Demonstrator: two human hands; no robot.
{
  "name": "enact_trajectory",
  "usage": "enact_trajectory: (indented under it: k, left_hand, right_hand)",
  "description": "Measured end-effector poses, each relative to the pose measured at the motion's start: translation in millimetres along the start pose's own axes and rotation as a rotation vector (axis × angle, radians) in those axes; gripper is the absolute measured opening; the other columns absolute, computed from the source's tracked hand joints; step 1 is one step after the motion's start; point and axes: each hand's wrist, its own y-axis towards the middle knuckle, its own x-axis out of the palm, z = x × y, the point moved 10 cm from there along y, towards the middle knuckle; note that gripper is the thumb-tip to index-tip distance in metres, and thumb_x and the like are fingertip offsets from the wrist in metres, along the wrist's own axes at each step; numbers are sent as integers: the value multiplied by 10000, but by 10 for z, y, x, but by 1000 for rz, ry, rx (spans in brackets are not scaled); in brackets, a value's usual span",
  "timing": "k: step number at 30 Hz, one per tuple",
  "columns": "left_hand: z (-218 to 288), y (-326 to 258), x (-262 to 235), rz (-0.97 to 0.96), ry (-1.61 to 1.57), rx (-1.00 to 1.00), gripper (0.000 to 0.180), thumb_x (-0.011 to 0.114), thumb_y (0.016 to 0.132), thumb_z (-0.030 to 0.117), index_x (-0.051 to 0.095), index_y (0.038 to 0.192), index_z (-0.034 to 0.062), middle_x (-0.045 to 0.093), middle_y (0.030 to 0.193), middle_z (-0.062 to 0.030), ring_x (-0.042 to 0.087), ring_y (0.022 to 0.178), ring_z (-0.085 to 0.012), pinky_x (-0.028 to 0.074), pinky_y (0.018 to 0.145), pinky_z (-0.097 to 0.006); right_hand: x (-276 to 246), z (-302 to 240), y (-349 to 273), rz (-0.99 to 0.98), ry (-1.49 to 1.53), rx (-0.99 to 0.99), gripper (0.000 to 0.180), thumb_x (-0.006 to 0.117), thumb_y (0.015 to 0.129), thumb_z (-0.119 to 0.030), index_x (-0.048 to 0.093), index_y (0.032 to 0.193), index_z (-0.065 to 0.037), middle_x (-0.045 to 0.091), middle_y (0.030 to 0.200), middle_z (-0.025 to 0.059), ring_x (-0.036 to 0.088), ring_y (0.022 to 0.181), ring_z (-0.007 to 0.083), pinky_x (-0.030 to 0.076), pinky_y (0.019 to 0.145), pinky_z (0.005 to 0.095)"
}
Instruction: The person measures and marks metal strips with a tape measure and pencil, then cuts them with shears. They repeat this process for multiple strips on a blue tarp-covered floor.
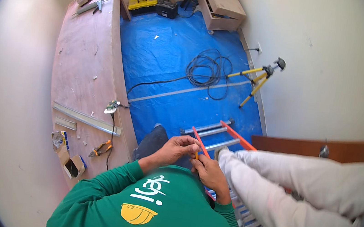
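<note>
Close together in front of my green sweatshirt are my two hands. My right hand (211,173) has its fingers closed on a small yellow piece (196,155), thin and short, its kind too small to tell. Just above it, my left hand (176,150) is pinched, thumb and fingertips together. Whatever lies between those fingertips is too small to make out. Behind the hands stands a ladder (225,144) with orange rails and metal rungs. To the right are another person's legs in off-white trousers (302,180), beside the ladder.
On the left, a long wooden surface (84,54) carries a caulking gun (90,7), metal strips (87,119), pliers (100,148) and an open box (74,167). A coiled black cable (206,68) and yellow-legged tripod (261,73) stand on blue sheeting (152,59). Toolbox (143,2) and wooden crate (221,6) are farther back.
</note>
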Motion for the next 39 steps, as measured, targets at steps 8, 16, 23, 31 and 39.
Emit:
enact_trajectory:
  k: [8,16,23,31,39]
  left_hand:
    - [1406,1144,-1334,33,219,116,318,724,1088,286,774,1255,21,763,1036,-31,682,956,-109,563,859,-292]
    - [3924,1947,-2808,139,629,396,289,745,1067,293,805,1183,34,766,1020,-53,691,929,-137,555,816,-333]
    - [5388,2180,-3799,252,727,533,164,817,992,204,821,1067,58,730,933,-64,686,852,-175,549,755,-350]
    - [5684,2729,-5080,558,351,375,134,757,1047,154,773,1092,28,676,962,-4,620,890,-75,530,772,-289]
    - [6937,3507,-6880,906,-168,559,228,588,1153,286,573,1242,76,666,1268,-114,721,1005,-206,637,919,-383]
  right_hand:
    - [-329,-875,2138,-31,-58,-20,277,651,1088,-270,711,1103,0,735,787,113,703,674,211,530,638,378]
    - [-506,-2902,4372,-99,-191,-131,234,636,1102,-225,696,1038,-9,741,786,130,725,708,191,550,666,360]
    - [-475,-4114,5711,-186,-255,-284,204,619,1108,-198,719,1136,-23,669,719,79,629,649,150,499,624,352]
    - [-185,-4731,7372,-432,-350,-248,181,655,1078,-212,691,1157,-53,698,773,163,707,690,292,525,657,433]
    - [-391,-6054,9538,-584,-545,-317,254,637,1084,-280,732,1192,-71,755,919,194,741,873,397,562,794,491]
